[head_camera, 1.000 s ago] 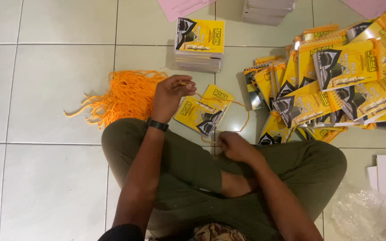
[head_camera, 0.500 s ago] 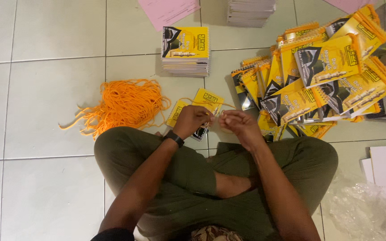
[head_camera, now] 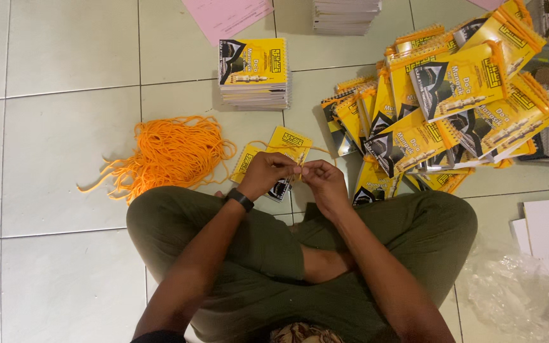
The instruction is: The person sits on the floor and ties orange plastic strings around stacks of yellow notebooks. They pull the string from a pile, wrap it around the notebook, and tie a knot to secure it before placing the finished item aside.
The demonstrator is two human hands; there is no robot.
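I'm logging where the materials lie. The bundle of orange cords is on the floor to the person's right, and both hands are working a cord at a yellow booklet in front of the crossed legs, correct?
Not quite: the bundle of orange cords lies to the person's left, as the head view shows. The rest holds: left hand and right hand meet at a yellow booklet.

My hands (head_camera: 300,174) pinch a thin orange cord (head_camera: 287,147) — soft, matt, woven fibre, same as the cord bundle (head_camera: 173,152) left of the booklet (head_camera: 274,162) I hold. Its yellow paper cover looks smooth with a slight sheen. Around it the floor (head_camera: 65,95) is pale glazed tile, faintly glossy. Far right of the booklet lies crinkled clear plastic (head_camera: 509,286) — shiny.
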